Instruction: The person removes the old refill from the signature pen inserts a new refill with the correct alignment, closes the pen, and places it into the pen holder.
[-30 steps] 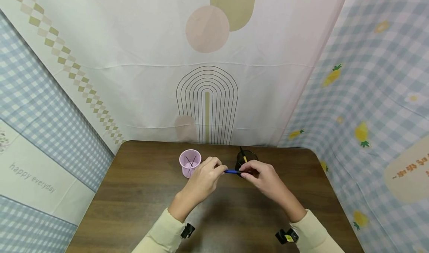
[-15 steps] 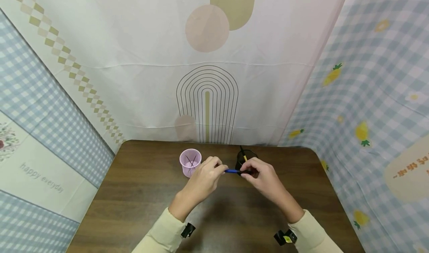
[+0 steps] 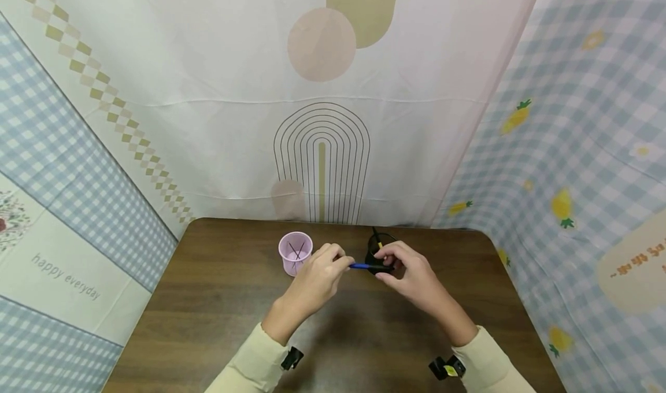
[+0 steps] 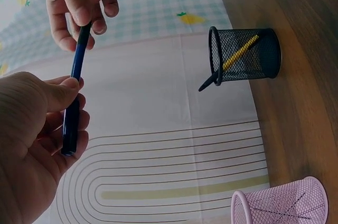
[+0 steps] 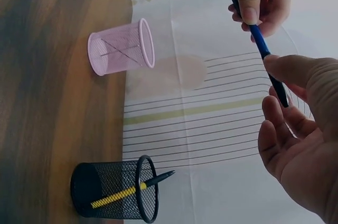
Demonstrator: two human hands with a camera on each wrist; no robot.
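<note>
A slim pen [image 3: 360, 266], blue in the middle and dark at its ends, is held level between two hands above the table. My left hand [image 3: 318, 273] grips its left part; in the left wrist view the fingers curl along the dark blue barrel [image 4: 78, 63]. My right hand [image 3: 411, 270] is at the black end [image 5: 278, 91], its thumb laid against it and bent fingers around it. Behind the right hand stands a black mesh pen cup [image 5: 113, 189] with a yellow-and-black pen [image 5: 119, 196] leaning in it.
A pink mesh cup [image 3: 295, 246] stands upright behind the left hand, with thin dark crossing lines seen in it. Both cups are on the brown wooden table [image 3: 224, 300], near its back edge. Patterned cloths [image 3: 234, 150] hang behind the table and at its sides.
The right hand's index finger and thumb have spread slightly apart around the black end of the pen. The left hand keeps its grip, and both cups stay where they were.
</note>
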